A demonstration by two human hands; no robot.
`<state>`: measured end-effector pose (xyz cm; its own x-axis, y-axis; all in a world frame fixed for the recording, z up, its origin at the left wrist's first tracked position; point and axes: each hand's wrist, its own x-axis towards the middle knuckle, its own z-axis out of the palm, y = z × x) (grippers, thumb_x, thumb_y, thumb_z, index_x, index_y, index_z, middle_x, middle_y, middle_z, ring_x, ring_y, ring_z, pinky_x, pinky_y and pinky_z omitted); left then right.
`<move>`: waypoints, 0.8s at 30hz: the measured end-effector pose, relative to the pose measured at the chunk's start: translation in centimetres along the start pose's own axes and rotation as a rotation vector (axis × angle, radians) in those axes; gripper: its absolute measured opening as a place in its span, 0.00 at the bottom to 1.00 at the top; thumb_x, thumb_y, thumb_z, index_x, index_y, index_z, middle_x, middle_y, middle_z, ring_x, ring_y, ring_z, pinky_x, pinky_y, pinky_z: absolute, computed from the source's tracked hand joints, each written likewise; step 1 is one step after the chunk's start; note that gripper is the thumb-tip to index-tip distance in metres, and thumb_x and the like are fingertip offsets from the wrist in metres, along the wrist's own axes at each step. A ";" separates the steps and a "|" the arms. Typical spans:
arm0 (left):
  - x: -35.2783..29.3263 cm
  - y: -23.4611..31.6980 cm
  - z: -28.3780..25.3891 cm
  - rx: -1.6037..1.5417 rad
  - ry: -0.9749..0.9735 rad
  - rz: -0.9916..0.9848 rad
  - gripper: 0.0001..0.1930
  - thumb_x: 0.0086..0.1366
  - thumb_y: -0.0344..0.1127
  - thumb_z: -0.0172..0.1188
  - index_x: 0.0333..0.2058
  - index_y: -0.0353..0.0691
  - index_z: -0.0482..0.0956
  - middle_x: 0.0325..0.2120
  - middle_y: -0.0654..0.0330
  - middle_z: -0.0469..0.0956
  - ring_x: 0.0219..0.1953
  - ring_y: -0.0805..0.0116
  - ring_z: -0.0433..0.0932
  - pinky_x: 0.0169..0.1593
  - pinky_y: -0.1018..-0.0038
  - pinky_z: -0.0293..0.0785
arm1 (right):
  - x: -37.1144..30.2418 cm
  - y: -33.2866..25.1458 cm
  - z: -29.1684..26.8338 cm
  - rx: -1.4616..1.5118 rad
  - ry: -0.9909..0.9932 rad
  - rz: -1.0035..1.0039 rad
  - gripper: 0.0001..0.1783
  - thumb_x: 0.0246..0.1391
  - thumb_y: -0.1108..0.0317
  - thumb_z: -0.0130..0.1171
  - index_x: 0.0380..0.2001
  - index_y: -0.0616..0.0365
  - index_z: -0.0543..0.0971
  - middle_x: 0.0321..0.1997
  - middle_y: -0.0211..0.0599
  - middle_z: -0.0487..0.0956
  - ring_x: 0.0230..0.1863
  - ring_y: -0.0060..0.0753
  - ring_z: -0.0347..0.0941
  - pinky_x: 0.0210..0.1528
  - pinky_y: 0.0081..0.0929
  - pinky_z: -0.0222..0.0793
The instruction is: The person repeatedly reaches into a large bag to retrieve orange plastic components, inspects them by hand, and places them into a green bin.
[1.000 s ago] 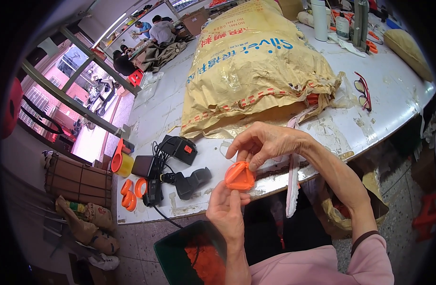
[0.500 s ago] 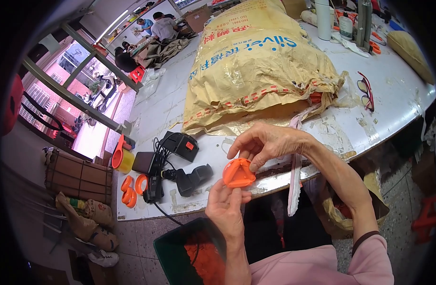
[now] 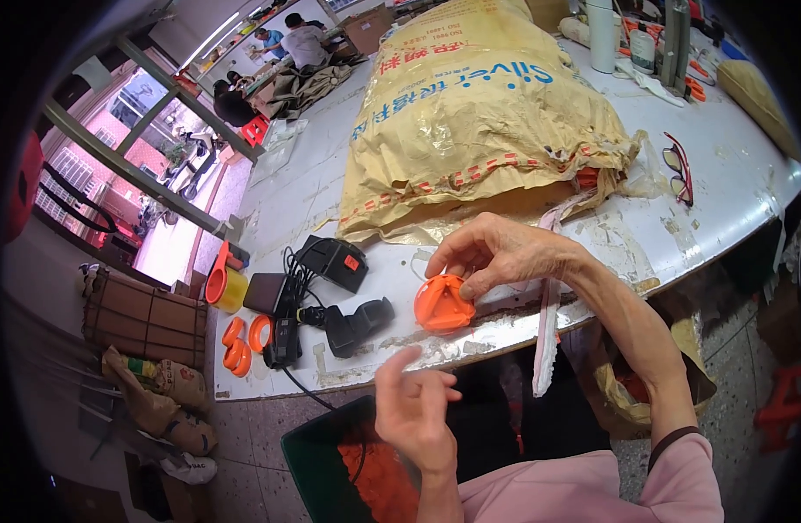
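A round orange plastic piece [image 3: 442, 307] with a triangular recess sits at the table's front edge. My right hand [image 3: 501, 254] pinches it from the right between thumb and fingers. Just below and left of it, apart from it, is my left hand [image 3: 418, 411], holding nothing, its index finger stretched out and the others loosely bent. Beside the piece on the left lies a dark grey angular tool [image 3: 358, 328]. Farther left are several orange rings [image 3: 236, 347] on the table.
A big yellow sack [image 3: 479, 131] covers the table's middle. A black charger-like box [image 3: 332, 263] with cables, a yellow tape-like roll [image 3: 228, 292] and red glasses [image 3: 679, 170] lie around it. A pale strap [image 3: 547, 349] hangs over the edge. Below stands a green bin [image 3: 309, 462] with orange contents.
My left hand has let go of the orange piece and dropped away from it. My right hand keeps hold of the piece, which has turned and shifted slightly right.
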<state>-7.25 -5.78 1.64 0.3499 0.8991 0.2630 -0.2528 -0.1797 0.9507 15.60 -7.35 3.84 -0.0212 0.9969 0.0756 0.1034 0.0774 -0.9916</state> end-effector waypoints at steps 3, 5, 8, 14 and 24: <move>-0.7 3.2 -0.5 -0.394 -0.513 0.135 0.16 0.64 0.34 0.50 0.43 0.25 0.72 0.43 0.44 0.71 0.31 0.60 0.76 0.30 0.71 0.76 | 0.3 -0.3 -0.1 -0.074 -0.020 0.002 0.24 0.38 0.77 0.63 0.44 0.65 0.76 0.33 0.33 0.79 0.35 0.20 0.73 0.41 0.19 0.70; -2.2 5.4 1.0 -0.810 -0.644 0.147 0.21 0.66 0.45 0.47 0.40 0.27 0.73 0.40 0.42 0.71 0.30 0.53 0.75 0.31 0.61 0.75 | -0.3 -0.5 -0.6 -0.119 0.029 0.024 0.22 0.40 0.80 0.65 0.44 0.66 0.77 0.35 0.30 0.78 0.36 0.18 0.73 0.41 0.17 0.71; -2.7 6.9 1.4 -1.171 -0.959 0.284 0.26 0.67 0.53 0.47 0.40 0.31 0.80 0.45 0.39 0.69 0.39 0.54 0.73 0.43 0.65 0.69 | -0.2 -0.7 -0.2 -0.011 0.047 0.042 0.22 0.39 0.81 0.65 0.43 0.67 0.77 0.37 0.31 0.78 0.36 0.19 0.74 0.42 0.17 0.72; -3.4 8.2 1.9 -1.388 -0.929 0.068 0.26 0.68 0.53 0.46 0.38 0.32 0.80 0.37 0.46 0.70 0.36 0.56 0.72 0.40 0.66 0.68 | 0.1 -0.9 0.3 0.076 0.041 0.070 0.23 0.37 0.81 0.65 0.43 0.67 0.77 0.37 0.34 0.79 0.38 0.21 0.76 0.44 0.20 0.73; -2.5 7.6 2.2 -1.305 -0.931 0.114 0.25 0.69 0.52 0.44 0.33 0.34 0.80 0.34 0.49 0.71 0.36 0.56 0.70 0.40 0.65 0.68 | -0.2 -0.8 0.3 0.126 0.072 0.099 0.24 0.37 0.77 0.70 0.42 0.68 0.77 0.37 0.36 0.80 0.38 0.23 0.76 0.46 0.22 0.73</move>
<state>-8.10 -10.26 8.58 0.5538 0.2743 0.7862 -0.7032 0.6597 0.2652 15.22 -7.57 4.63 0.0548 0.9983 -0.0200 -0.0241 -0.0187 -0.9995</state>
